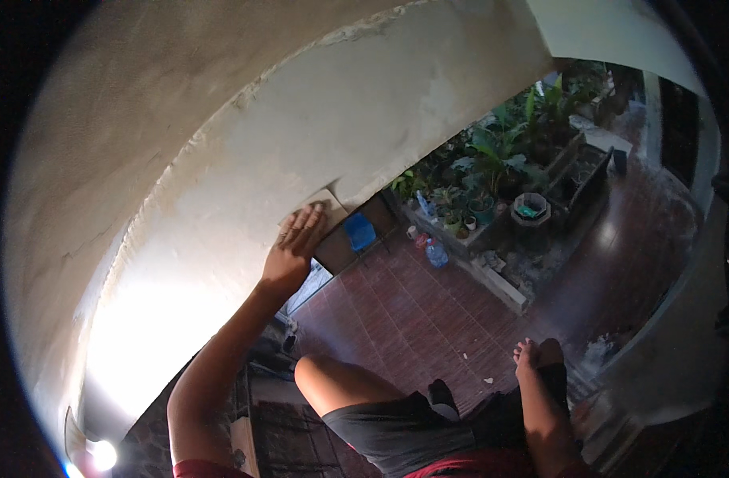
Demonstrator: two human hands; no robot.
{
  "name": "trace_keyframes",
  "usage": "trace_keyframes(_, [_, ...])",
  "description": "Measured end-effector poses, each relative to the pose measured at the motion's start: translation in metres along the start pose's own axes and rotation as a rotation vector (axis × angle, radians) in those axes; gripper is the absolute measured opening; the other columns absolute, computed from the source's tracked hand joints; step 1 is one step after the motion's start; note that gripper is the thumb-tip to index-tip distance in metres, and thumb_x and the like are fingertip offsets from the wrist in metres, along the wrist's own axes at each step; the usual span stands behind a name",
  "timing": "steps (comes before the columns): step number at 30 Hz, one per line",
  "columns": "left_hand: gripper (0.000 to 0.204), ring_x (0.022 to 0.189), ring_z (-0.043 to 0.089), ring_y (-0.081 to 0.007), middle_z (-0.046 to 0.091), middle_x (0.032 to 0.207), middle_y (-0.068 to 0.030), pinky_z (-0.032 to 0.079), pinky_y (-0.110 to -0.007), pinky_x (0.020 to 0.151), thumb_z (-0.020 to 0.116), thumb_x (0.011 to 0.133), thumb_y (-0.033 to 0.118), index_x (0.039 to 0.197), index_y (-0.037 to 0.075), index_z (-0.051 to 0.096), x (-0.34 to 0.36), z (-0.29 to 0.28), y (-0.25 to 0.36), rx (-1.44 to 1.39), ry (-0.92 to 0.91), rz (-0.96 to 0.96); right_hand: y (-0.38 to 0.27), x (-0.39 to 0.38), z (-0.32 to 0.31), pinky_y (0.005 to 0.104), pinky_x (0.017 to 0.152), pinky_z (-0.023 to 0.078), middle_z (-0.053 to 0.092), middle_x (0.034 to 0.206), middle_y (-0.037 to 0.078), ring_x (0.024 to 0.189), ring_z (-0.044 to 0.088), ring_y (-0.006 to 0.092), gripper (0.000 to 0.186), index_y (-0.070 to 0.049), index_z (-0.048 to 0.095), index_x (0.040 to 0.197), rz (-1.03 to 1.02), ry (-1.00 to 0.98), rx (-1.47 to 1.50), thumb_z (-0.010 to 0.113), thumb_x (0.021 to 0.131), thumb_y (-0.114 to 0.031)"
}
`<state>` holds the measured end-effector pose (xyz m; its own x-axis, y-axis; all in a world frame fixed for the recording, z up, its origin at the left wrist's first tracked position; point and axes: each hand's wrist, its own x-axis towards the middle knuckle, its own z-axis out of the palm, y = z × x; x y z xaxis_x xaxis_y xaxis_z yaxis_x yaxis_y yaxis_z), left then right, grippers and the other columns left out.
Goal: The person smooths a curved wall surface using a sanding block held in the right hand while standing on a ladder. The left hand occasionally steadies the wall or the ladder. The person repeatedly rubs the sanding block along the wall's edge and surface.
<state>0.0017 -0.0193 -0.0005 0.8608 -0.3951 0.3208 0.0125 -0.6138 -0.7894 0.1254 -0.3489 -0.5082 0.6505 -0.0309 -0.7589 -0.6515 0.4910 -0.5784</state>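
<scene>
High on the left, my left hand [294, 243] presses a beige sheet, which looks like sandpaper [329, 205], flat against a pale plastered beam [300, 119]. Its fingers lie stretched over the sheet, close to the beam's lower edge. One corner of the sheet sticks out past the fingertips. My right hand [526, 355] is down by my right knee, apart from the beam. Its fingers are loosely bent, with nothing visible in them.
A bright lamp [101, 455] glares at lower left. Below are a red-brown tiled floor [412, 299], a blue chair [359, 232] and a clear water jug [436, 253]. Potted plants [500, 151] and an octagonal planter [531, 209] stand beyond a low kerb [492, 285].
</scene>
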Motion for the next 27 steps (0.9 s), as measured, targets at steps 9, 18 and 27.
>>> trace_keyframes(9, [0.058, 0.130, 0.026, -0.0245, 0.030, 0.139, -0.0123, 0.022, -0.039, 0.107, 0.046, 0.072, -0.005, 0.129, 0.002, 0.037, 0.005, -0.004, 0.001, -0.098, -0.027, 0.031, 0.000, -0.003, 0.002, 0.0290, 0.074, 0.039, 0.054, 0.113, 0.003, 0.063, 0.047, 0.0134, 0.034, -0.012, 0.047, 0.119, 0.001, -0.001, 0.028, 0.039, 0.090, -0.029])
trace_keyframes(18, [0.054, 0.127, 0.032, -0.0250, 0.034, 0.137, -0.0123, 0.026, -0.039, 0.106, 0.046, 0.074, -0.001, 0.128, 0.000, 0.039, 0.014, -0.007, -0.005, -0.046, 0.063, -0.019, 0.009, 0.008, -0.002, 0.0266, 0.062, 0.037, 0.055, 0.107, 0.004, 0.059, 0.043, 0.0122, 0.031, -0.012, 0.048, 0.115, -0.016, 0.001, 0.087, 0.042, 0.089, -0.028])
trace_keyframes(27, [0.056, 0.129, 0.028, -0.0252, 0.032, 0.138, -0.0128, 0.022, -0.039, 0.107, 0.044, 0.070, -0.010, 0.125, -0.001, 0.041, 0.014, 0.002, -0.013, -0.067, 0.125, -0.107, -0.002, -0.001, 0.000, 0.0328, 0.079, 0.043, 0.053, 0.118, 0.009, 0.083, 0.054, 0.0198, 0.038, -0.009, 0.043, 0.126, 0.012, 0.010, 0.018, 0.033, 0.094, -0.027])
